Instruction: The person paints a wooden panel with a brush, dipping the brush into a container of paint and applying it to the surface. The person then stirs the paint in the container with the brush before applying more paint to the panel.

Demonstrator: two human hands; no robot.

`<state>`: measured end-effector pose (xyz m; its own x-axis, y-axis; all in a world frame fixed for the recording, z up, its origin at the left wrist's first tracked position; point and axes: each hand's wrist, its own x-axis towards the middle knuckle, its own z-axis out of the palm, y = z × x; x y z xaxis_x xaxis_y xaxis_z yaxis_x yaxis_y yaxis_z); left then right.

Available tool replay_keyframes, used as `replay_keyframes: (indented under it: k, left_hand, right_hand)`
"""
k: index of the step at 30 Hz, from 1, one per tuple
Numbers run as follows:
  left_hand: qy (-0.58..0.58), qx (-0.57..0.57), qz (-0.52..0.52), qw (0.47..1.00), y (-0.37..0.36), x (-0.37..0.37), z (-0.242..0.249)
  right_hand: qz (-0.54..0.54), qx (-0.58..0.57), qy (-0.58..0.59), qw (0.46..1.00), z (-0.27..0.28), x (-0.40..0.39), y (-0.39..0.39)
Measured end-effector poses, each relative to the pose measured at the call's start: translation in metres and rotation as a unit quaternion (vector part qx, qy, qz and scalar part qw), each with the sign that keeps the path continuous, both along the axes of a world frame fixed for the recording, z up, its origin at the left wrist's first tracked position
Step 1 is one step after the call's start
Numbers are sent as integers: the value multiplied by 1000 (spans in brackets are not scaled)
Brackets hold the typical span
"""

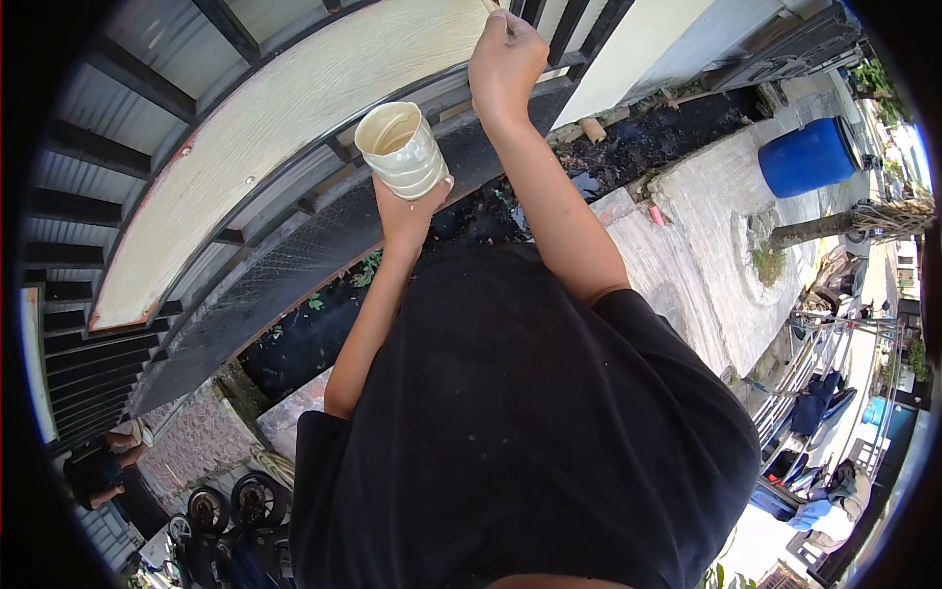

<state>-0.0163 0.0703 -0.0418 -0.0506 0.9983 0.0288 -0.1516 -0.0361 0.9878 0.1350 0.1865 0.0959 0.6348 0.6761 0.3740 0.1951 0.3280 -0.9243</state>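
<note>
Ribbed cream plastic cup gripped from below in left fingers; right fingers clenched around thin brush handle.

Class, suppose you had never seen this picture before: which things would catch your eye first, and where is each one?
First, the cream-coloured cup near the top centre, held up from below by the left hand, and beside it the right hand raised against the pale panel of the black gate, gripping something thin that is too small to identify. Next, the bright blue barrel standing on the pavement at the upper right.
</note>
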Motion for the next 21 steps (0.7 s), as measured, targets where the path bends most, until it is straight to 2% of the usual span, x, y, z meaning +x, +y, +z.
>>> replay_keyframes:
  k: [3,7,9,10,21]
  left_hand:
    - [-6,1,-12,1000,-1,-2,-1]
    - [-6,-3,-9,1000,-6,-2,12]
    - [-9,-13,-15,1000,-10,-2,18]
    - [-13,-2,-11,1000,-10,-3,17]
    - [-5,4,-4,1000,-15,-8,16]
  right_hand:
    - [-52,12,-42,998,4,-9,3]
    - [-47,24,-39,998,0,-24,2]
    - [-12,30,-38,999,-2,-30,-1]
    - [-36,54,-90,994,-7,-32,0]
    - [-78,40,-69,994,12,0,3]
